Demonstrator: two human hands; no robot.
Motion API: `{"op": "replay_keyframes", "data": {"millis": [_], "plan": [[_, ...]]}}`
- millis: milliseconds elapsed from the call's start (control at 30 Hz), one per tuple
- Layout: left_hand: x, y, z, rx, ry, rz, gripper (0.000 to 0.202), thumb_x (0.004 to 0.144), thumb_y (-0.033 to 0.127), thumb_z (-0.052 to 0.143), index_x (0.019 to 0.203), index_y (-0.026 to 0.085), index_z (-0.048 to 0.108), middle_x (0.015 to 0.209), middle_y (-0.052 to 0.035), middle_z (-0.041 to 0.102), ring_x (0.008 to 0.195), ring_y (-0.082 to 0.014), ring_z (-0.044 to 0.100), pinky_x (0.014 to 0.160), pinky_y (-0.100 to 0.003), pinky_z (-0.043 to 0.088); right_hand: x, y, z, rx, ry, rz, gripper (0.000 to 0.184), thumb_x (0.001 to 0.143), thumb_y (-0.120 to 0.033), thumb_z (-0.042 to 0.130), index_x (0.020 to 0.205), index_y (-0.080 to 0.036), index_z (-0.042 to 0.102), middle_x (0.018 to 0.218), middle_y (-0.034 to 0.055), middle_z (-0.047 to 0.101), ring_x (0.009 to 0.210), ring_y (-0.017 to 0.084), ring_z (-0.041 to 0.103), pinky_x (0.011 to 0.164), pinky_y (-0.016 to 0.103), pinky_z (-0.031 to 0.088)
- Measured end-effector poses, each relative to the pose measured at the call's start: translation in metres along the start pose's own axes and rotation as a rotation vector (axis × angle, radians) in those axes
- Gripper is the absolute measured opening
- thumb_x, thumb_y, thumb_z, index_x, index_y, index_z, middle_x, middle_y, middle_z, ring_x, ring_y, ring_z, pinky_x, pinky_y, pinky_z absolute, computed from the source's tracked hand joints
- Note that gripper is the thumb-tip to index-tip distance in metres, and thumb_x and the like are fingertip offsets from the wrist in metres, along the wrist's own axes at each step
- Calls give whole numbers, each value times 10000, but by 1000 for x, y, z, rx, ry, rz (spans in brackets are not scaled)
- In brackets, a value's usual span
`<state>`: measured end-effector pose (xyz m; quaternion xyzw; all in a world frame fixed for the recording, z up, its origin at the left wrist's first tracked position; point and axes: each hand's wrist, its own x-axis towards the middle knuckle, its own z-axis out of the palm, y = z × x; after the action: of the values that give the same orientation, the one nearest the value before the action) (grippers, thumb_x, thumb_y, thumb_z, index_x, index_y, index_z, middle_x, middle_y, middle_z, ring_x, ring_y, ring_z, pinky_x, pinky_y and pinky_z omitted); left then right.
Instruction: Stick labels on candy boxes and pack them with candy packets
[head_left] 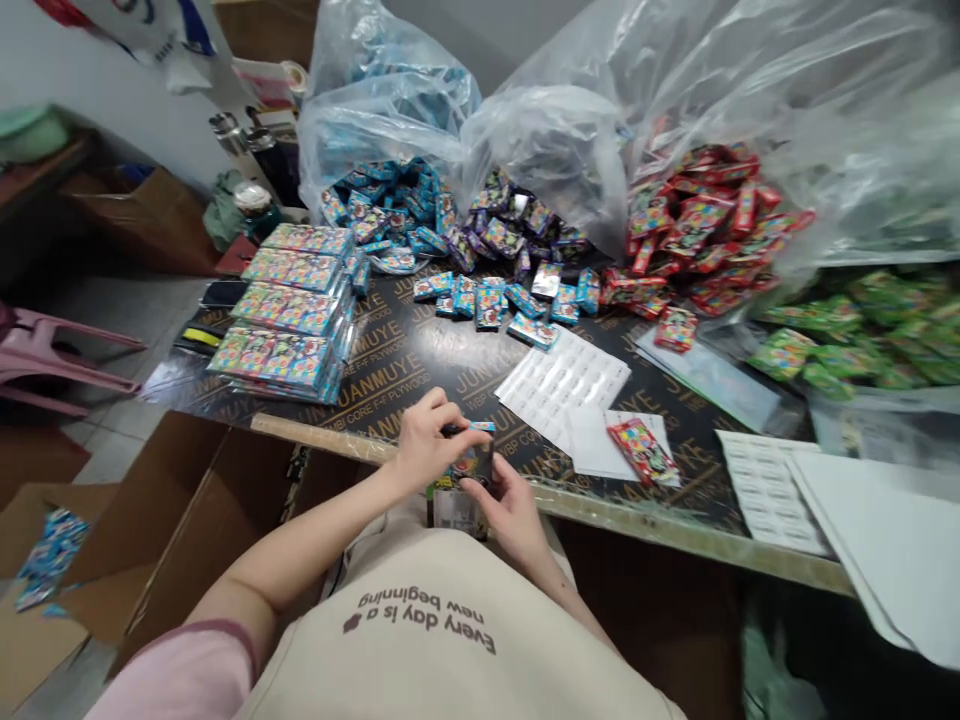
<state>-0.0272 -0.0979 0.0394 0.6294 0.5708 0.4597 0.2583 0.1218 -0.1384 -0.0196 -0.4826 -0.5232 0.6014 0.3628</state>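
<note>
In the head view, my left hand (433,440) is closed in a pinch on a small blue packet (481,427), mostly hidden behind its fingers. This packet is at the upper end of a clear plastic bag (454,508), held upright at the table's front edge, in front of my apron. Colourful printed packaging shows through the bag. My right hand (514,510) grips the bag's right side, thumb in front and fingers behind. How far the blue packet sits inside the bag cannot be made out.
Large plastic bags spill blue (405,200), purple (502,230), red (705,220) and green packets (885,330) along the table's back. Filled packs (277,350) are stacked at left. Label sheets (570,380) and a red packet (643,450) lie at right. A cardboard box (180,520) stands below left.
</note>
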Motion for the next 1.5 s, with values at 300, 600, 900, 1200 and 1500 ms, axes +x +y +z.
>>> {"op": "replay_keyframes", "data": {"millis": [300,600,900,1200,1500], "plan": [[-3,15,-41,-542,36,-281,642,825,687,445,1248,229,599,1266,-107,561,1160,-249,528,987,-384,408,-22,-52,-24,-213,351,-388,221,836,-256,630,1044,-204,685,979,52,732,854,221,679,766,351,543],[-20,24,-33,-936,-274,-871,1005,578,187,834,1439,217,316,1224,-108,623,901,-197,657,775,-297,527,0,-43,-42,-938,342,-1046,479,843,-60,475,1227,-315,609,1207,2,675,1290,207,492,1145,438,227],[-19,-5,-34,-870,-252,-642,941,575,238,845,1384,203,367,1182,-94,633,1014,-221,632,904,-326,484,12,-27,-67,153,320,-175,591,844,-395,606,1384,-308,384,1174,74,652,976,216,663,871,414,530],[-33,-31,-36,-544,-632,-707,383,552,286,858,832,101,673,754,-26,698,615,-116,610,575,-213,487,55,-46,-68,116,61,-149,609,764,-422,701,1307,-245,489,820,24,693,731,181,646,717,339,532],[25,-56,-8,-913,173,-841,296,720,306,767,856,125,577,742,-45,680,573,-85,627,570,-180,516,250,-66,-1,-1185,139,-643,490,890,-337,522,1349,-169,487,1494,183,354,1369,364,292,1064,570,247]]}}
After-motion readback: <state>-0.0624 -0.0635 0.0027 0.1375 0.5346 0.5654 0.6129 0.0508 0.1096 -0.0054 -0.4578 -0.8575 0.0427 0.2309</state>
